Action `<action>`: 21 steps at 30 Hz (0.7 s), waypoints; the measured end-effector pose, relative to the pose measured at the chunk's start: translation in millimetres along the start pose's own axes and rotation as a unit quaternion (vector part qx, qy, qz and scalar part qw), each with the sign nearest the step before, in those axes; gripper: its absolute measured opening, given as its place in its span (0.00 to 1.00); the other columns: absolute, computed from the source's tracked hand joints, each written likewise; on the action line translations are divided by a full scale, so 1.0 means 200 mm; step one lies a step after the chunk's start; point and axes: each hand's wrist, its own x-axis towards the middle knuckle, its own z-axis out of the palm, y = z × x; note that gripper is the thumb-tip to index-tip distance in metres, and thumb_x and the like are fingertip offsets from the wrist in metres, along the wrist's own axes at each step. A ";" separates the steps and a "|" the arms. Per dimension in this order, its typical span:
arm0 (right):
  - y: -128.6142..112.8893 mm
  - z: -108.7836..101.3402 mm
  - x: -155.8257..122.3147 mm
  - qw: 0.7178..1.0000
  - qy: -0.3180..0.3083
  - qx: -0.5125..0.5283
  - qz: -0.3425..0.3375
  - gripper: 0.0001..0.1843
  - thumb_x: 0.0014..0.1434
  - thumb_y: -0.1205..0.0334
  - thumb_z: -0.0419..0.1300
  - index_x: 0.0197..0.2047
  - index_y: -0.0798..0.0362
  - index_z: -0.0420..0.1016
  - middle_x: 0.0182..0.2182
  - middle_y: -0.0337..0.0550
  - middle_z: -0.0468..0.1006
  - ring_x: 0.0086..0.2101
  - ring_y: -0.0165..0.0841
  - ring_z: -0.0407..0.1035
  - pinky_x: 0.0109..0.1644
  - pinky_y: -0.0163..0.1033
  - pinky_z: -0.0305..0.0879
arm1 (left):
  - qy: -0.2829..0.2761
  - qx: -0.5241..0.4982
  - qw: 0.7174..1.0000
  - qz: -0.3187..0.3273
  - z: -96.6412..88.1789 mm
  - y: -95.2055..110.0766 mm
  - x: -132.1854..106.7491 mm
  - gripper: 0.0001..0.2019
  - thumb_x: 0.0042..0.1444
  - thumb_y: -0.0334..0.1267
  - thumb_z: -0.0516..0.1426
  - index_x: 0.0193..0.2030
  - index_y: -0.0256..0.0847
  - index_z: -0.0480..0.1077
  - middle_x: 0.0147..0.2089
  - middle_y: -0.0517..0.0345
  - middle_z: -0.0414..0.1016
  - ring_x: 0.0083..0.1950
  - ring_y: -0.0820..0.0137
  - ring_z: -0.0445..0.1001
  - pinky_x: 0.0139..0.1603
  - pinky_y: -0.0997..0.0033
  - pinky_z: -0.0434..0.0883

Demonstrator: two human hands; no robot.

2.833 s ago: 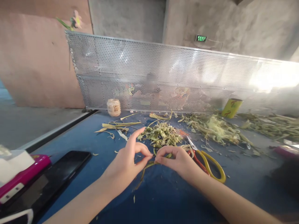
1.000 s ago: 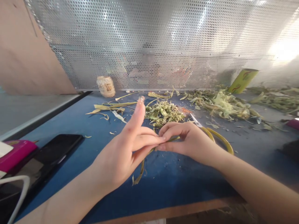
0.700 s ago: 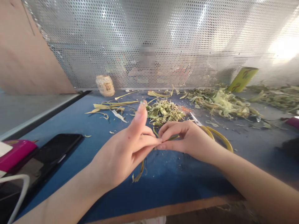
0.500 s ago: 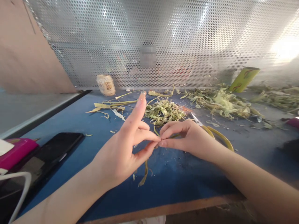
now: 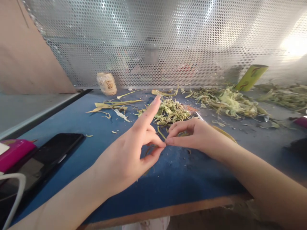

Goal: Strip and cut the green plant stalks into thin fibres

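Note:
My left hand (image 5: pixel 130 153) and my right hand (image 5: pixel 195 135) meet above the blue tabletop (image 5: pixel 96 127), both pinching a thin green leaf strip (image 5: pixel 161 134) between thumb and fingers. The left index finger sticks straight out toward a small pile of green plant scraps (image 5: pixel 171 111). The right hand's fingers curl round the strip's other end. Yellow-handled scissors (image 5: pixel 224 134) lie just behind my right hand, mostly hidden by it.
A black phone (image 5: pixel 51 153) and a pink object (image 5: pixel 13 153) lie at the left. A twine ball (image 5: pixel 106 83) and a green tube (image 5: pixel 250 77) stand by the perforated metal screen (image 5: pixel 168 41). Loose leaf strips (image 5: pixel 115 107) and a larger heap of husks (image 5: pixel 227 102) lie behind.
The hanging tail of the strip under my left hand has been drawn up out of sight. My left index finger has tipped toward the right. Both hands stay pinched together.

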 end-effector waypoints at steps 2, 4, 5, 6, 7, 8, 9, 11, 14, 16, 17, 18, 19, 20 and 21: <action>0.00 0.00 0.00 1.000 -0.007 -0.016 0.010 0.07 0.45 0.58 0.61 0.24 0.52 0.76 0.25 0.38 0.74 0.29 0.29 0.67 0.34 0.35 0.62 | -0.014 0.001 1.000 0.015 0.00 0.00 0.00 0.37 0.50 0.30 0.54 0.63 0.52 0.39 0.27 0.65 0.72 0.35 0.69 0.71 0.47 0.64 0.68; 0.00 -0.01 0.00 0.999 -0.014 -0.030 0.015 0.07 0.45 0.58 0.61 0.25 0.51 0.76 0.25 0.38 0.75 0.29 0.29 0.68 0.33 0.35 0.62 | -0.019 -0.001 0.999 0.034 0.00 -0.01 0.00 0.35 0.49 0.29 0.54 0.62 0.54 0.43 0.27 0.66 0.72 0.34 0.70 0.72 0.48 0.65 0.67; 0.00 -0.01 0.00 0.999 -0.016 -0.036 0.012 0.06 0.45 0.58 0.61 0.25 0.51 0.76 0.26 0.38 0.75 0.29 0.29 0.68 0.33 0.35 0.63 | -0.018 -0.001 0.999 0.041 0.00 -0.01 0.00 0.34 0.49 0.30 0.54 0.61 0.55 0.46 0.27 0.66 0.72 0.34 0.70 0.72 0.48 0.65 0.67; 0.00 -0.01 0.00 0.999 -0.017 -0.041 0.008 0.06 0.45 0.58 0.61 0.25 0.51 0.76 0.27 0.38 0.75 0.30 0.29 0.68 0.33 0.34 0.63 | -0.016 0.001 0.999 0.044 0.00 -0.01 0.00 0.32 0.49 0.30 0.54 0.60 0.55 0.49 0.28 0.65 0.72 0.33 0.70 0.72 0.48 0.66 0.67; 0.00 -0.01 0.00 0.999 -0.017 -0.049 0.003 0.06 0.45 0.58 0.60 0.25 0.51 0.76 0.27 0.38 0.75 0.30 0.29 0.68 0.33 0.34 0.63 | -0.013 0.005 0.999 0.043 0.00 -0.01 0.00 0.31 0.49 0.30 0.54 0.59 0.55 0.50 0.28 0.65 0.71 0.33 0.70 0.72 0.47 0.66 0.67; 0.00 -0.01 0.00 0.998 -0.015 -0.057 -0.003 0.06 0.46 0.58 0.60 0.25 0.51 0.76 0.27 0.38 0.75 0.29 0.29 0.68 0.33 0.34 0.63 | -0.013 0.008 0.999 0.042 0.00 -0.01 0.00 0.31 0.49 0.31 0.54 0.60 0.55 0.50 0.28 0.65 0.72 0.33 0.69 0.72 0.47 0.66 0.67; -0.01 -0.01 -0.01 0.998 -0.011 -0.068 -0.011 0.06 0.46 0.58 0.60 0.25 0.51 0.76 0.27 0.38 0.75 0.29 0.29 0.68 0.33 0.34 0.63 | -0.015 0.009 0.999 0.040 0.00 -0.01 0.00 0.32 0.50 0.30 0.53 0.61 0.55 0.47 0.28 0.65 0.72 0.33 0.69 0.72 0.48 0.66 0.67; -0.01 -0.01 -0.01 0.995 0.001 -0.090 -0.034 0.06 0.46 0.58 0.59 0.24 0.51 0.75 0.28 0.38 0.74 0.28 0.28 0.67 0.32 0.34 0.62 | -0.011 -0.003 1.000 0.029 0.00 0.00 0.00 0.36 0.50 0.30 0.53 0.62 0.55 0.40 0.29 0.66 0.72 0.35 0.69 0.72 0.48 0.65 0.67; -0.02 -0.01 -0.01 0.990 0.016 -0.116 -0.082 0.05 0.46 0.60 0.60 0.24 0.51 0.75 0.30 0.38 0.74 0.29 0.28 0.67 0.34 0.34 0.63 | 0.016 -0.053 0.997 -0.048 0.01 0.01 0.00 0.42 0.47 0.33 0.56 0.63 0.54 0.34 0.33 0.65 0.73 0.36 0.69 0.73 0.45 0.64 0.70; -0.02 -0.01 -0.02 0.986 0.019 -0.129 -0.102 0.04 0.47 0.61 0.59 0.25 0.51 0.75 0.30 0.39 0.74 0.30 0.28 0.67 0.35 0.34 0.63 | 0.006 -0.112 0.985 -0.127 0.01 0.00 0.00 0.44 0.44 0.36 0.59 0.63 0.53 0.34 0.40 0.60 0.73 0.39 0.67 0.73 0.41 0.66 0.73; -0.02 -0.01 -0.02 0.985 0.020 -0.135 -0.107 0.04 0.47 0.62 0.59 0.25 0.51 0.75 0.30 0.39 0.74 0.30 0.28 0.68 0.36 0.34 0.63 | -0.010 -0.145 0.977 -0.159 0.01 0.00 0.00 0.45 0.43 0.36 0.60 0.63 0.51 0.36 0.43 0.57 0.72 0.41 0.66 0.73 0.39 0.67 0.74; -0.02 0.00 -0.02 0.984 0.022 -0.141 -0.110 0.04 0.47 0.62 0.59 0.25 0.51 0.75 0.30 0.39 0.74 0.30 0.28 0.68 0.36 0.34 0.63 | -0.025 -0.175 0.967 -0.181 0.01 0.00 0.00 0.44 0.42 0.36 0.61 0.62 0.50 0.38 0.45 0.54 0.71 0.42 0.64 0.72 0.37 0.67 0.74; -0.02 0.00 -0.02 0.983 0.024 -0.146 -0.110 0.04 0.48 0.62 0.59 0.25 0.51 0.75 0.30 0.39 0.74 0.30 0.28 0.68 0.35 0.34 0.64 | -0.038 -0.201 0.959 -0.194 0.01 0.00 0.00 0.44 0.42 0.36 0.61 0.62 0.50 0.40 0.46 0.52 0.71 0.43 0.63 0.72 0.35 0.67 0.74; -0.02 0.00 -0.02 0.982 0.026 -0.149 -0.110 0.04 0.48 0.62 0.59 0.25 0.51 0.74 0.30 0.39 0.75 0.30 0.28 0.68 0.35 0.34 0.64 | -0.044 -0.220 0.953 -0.203 0.02 -0.01 0.01 0.42 0.42 0.36 0.61 0.62 0.49 0.42 0.45 0.51 0.72 0.43 0.63 0.73 0.34 0.67 0.74; -0.02 0.00 -0.02 0.982 0.029 -0.152 -0.110 0.04 0.48 0.61 0.59 0.25 0.50 0.74 0.30 0.40 0.75 0.29 0.29 0.68 0.35 0.34 0.64 | -0.043 -0.234 0.949 -0.208 0.02 -0.01 0.01 0.41 0.42 0.35 0.60 0.62 0.48 0.42 0.44 0.51 0.72 0.41 0.63 0.73 0.33 0.67 0.74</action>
